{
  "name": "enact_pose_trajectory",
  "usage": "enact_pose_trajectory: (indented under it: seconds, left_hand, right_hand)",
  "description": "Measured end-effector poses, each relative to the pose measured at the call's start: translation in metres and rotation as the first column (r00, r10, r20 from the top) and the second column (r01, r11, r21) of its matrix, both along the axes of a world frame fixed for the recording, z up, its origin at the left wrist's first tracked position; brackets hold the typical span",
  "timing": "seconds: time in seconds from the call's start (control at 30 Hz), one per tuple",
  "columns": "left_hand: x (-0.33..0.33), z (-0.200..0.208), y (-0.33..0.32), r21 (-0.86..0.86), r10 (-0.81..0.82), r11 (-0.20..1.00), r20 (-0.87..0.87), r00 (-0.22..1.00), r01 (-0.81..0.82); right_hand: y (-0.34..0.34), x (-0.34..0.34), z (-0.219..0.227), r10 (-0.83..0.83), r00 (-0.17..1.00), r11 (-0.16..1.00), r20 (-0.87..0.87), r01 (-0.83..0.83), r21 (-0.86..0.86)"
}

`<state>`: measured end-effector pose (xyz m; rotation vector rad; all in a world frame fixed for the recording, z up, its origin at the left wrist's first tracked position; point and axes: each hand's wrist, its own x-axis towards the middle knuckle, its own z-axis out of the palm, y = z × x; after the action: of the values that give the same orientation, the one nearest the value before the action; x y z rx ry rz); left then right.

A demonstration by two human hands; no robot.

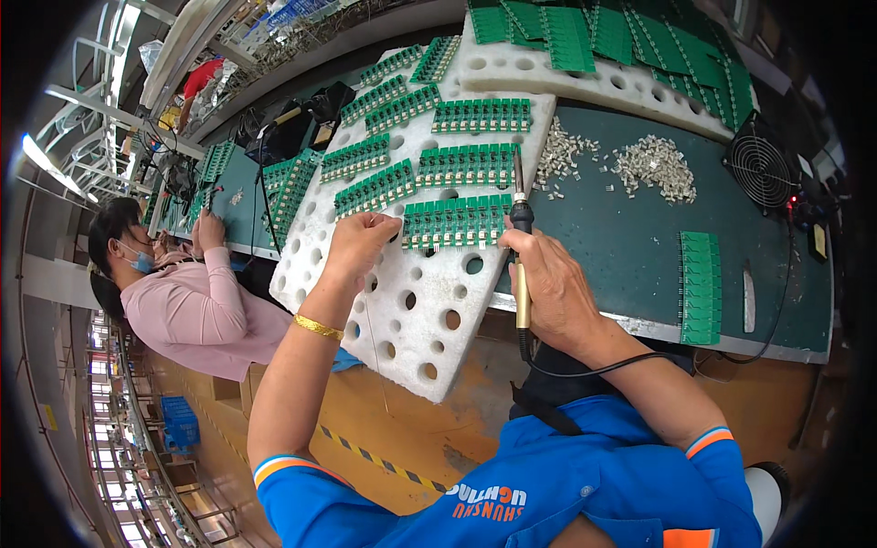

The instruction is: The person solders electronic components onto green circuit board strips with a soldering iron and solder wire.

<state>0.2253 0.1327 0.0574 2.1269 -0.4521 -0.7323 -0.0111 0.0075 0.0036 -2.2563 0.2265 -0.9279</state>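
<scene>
A green circuit board panel point(457, 222) with a row of white connectors lies over the white foam board point(420, 315). My left hand point(361, 245) is closed at its left end, fingertips pinched on the edge. From below that hand hangs a thin wire point(376, 361), possibly solder; whether the fingers hold it is hidden. My right hand point(553, 288) is wrapped round a soldering iron point(522, 217) with its tip pointing up and away. The right thumb and forefinger touch the panel's right end. Several similar panels point(466, 165) stand in rows beyond on the foam.
Loose white connectors point(654, 168) lie heaped on the green bench point(603, 242). A single panel point(700, 288), tweezers point(749, 297) and a black fan point(760, 166) are to the right. More boards point(612, 36) rest on foam behind. A co-worker point(192, 306) in pink works at left.
</scene>
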Motion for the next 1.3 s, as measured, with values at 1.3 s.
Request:
enact_pose_trajectory:
  seconds: [1.3]
  left_hand:
    - [-0.016, 0.023, 0.024, -0.050, -0.064, 0.998, -0.396, 0.916, 0.048]
  right_hand:
    - [-0.005, -0.019, -0.015, 0.050, 0.998, 0.992, -0.049, -0.044, 0.118]
